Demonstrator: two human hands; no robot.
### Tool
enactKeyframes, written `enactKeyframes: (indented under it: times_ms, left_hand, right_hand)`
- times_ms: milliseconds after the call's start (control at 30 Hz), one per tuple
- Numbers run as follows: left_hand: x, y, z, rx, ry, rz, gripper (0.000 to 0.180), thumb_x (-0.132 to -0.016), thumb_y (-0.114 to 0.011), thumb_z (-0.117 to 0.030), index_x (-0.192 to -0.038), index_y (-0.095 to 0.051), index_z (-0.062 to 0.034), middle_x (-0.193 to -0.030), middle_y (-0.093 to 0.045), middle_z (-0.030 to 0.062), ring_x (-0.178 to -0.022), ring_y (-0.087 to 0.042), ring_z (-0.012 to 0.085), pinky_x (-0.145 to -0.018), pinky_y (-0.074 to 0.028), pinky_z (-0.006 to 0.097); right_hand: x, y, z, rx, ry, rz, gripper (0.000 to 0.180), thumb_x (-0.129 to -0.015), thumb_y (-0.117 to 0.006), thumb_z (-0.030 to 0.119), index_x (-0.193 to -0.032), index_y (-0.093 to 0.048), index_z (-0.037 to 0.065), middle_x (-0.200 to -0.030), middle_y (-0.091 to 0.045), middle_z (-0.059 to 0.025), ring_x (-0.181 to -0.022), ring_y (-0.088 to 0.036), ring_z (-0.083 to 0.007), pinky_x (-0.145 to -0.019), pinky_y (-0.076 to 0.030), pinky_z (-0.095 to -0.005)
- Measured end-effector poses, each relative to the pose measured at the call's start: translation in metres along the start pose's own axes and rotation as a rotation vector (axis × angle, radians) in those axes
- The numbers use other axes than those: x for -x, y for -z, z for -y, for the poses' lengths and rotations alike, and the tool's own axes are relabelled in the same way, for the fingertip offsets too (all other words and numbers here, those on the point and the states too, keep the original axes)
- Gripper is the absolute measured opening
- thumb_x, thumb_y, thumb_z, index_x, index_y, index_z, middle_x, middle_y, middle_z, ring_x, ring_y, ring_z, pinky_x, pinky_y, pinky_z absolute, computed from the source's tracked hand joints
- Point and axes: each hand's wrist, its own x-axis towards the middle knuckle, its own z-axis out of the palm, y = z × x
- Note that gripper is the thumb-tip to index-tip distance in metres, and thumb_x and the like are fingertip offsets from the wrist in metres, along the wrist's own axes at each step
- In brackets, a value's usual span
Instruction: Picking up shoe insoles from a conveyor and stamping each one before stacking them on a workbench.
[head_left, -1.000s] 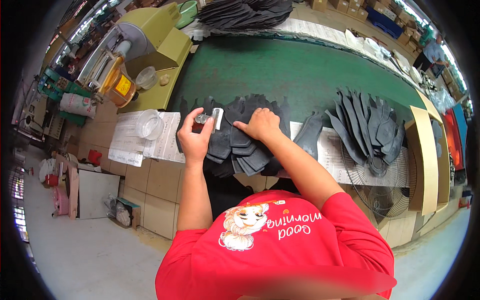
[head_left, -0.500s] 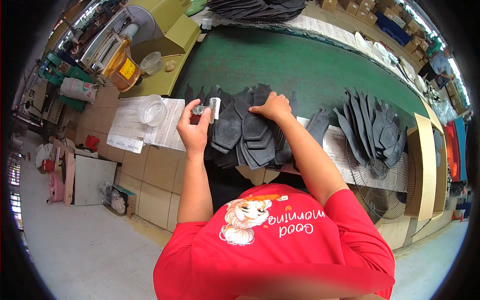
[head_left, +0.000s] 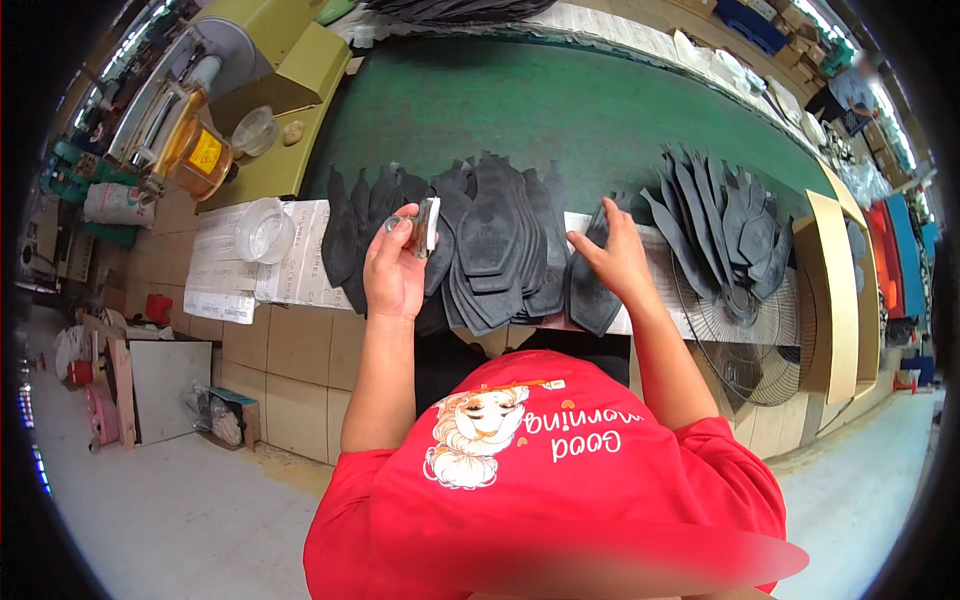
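My left hand (head_left: 396, 262) grips a small block with a clear rounded handle and a white edge (head_left: 432, 225), which looks like a hand stamp. It is held over the left part of a fanned pile of flat, black, tie-shaped pieces (head_left: 492, 245). To the right, my right hand (head_left: 618, 258) has its thumb and fingers apart and holds nothing. It hovers over or touches the edge of a smaller black pile (head_left: 592, 295); contact is unclear. More black pieces (head_left: 342, 225) lie to the left, partly behind my left hand.
A green belt surface (head_left: 470, 100) stretches beyond the piles. At left are a clear round tub (head_left: 265, 230) and an olive machine (head_left: 290, 110). On the right, another black fan of pieces (head_left: 725, 215) lies above a wire fan guard (head_left: 745, 350), beside an open carton (head_left: 835, 300).
My right hand has lifted off the middle pile and moved right to the smaller pile, its fingers spreading. My left hand keeps hold of the stamp-like block. The whole view has shifted slightly.
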Motion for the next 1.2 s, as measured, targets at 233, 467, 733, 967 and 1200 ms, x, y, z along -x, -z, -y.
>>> enactKeyframes:
  times_ms: [233,467,733,967,1200]
  left_hand:
    - [-0.004,-0.031,0.021,-0.108,0.096,0.008,0.027,-0.089,-0.064,-0.009,-0.114,-0.062,0.0018,-0.093,-0.066,0.0029,-0.085,-0.062,0.0102,-0.08,-0.048,0.025]
    - [0.009,-0.03,0.023,-0.133,0.123,0.02,0.027,-0.089,-0.063,-0.008,-0.114,-0.062,0.002,-0.093,-0.065,0.0024,-0.085,-0.061,0.0095,-0.079,-0.047,0.024]
    - [0.014,-0.043,0.035,-0.011,0.202,0.139,0.027,-0.089,-0.062,-0.007,-0.115,-0.061,0.0021,-0.092,-0.065,0.0023,-0.086,-0.061,0.0098,-0.082,-0.047,0.025]
    - [0.002,-0.023,0.032,0.062,0.196,0.13,0.032,-0.09,-0.061,-0.015,-0.117,-0.059,0.0004,-0.106,-0.067,0.0086,-0.097,-0.066,0.0178,-0.095,-0.051,0.039]
    - [0.004,-0.02,0.031,0.125,0.178,0.094,0.03,-0.09,-0.062,-0.014,-0.116,-0.06,0.0007,-0.104,-0.068,0.0094,-0.095,-0.066,0.0184,-0.093,-0.052,0.039]
  right_hand:
    - [-0.016,-0.018,0.035,-0.367,-0.149,0.382,0.086,-0.082,-0.068,0.052,-0.136,-0.041,-0.009,-0.125,-0.055,-0.0322,-0.121,-0.052,-0.04,-0.1,-0.043,-0.0409]
    - [-0.03,-0.034,0.048,-0.116,-0.127,0.45,0.093,-0.076,-0.067,0.059,-0.132,-0.046,-0.012,-0.124,-0.053,-0.0331,-0.118,-0.053,-0.0423,-0.102,-0.042,-0.0418]
    - [-0.021,-0.05,0.039,-0.184,-0.037,0.34,0.095,-0.067,-0.079,0.048,-0.133,-0.045,-0.011,-0.13,-0.048,-0.032,-0.124,-0.047,-0.0409,-0.105,-0.039,-0.0416]
    - [-0.029,-0.036,0.034,-0.214,-0.11,0.492,0.101,-0.063,-0.082,0.047,-0.136,-0.043,-0.011,-0.134,-0.049,-0.031,-0.124,-0.051,-0.0384,-0.104,-0.041,-0.0389]
    - [-0.03,-0.028,0.043,-0.139,-0.167,0.538,0.105,-0.062,-0.081,0.052,-0.135,-0.042,-0.012,-0.131,-0.048,-0.0342,-0.124,-0.05,-0.04,-0.104,-0.042,-0.0394]
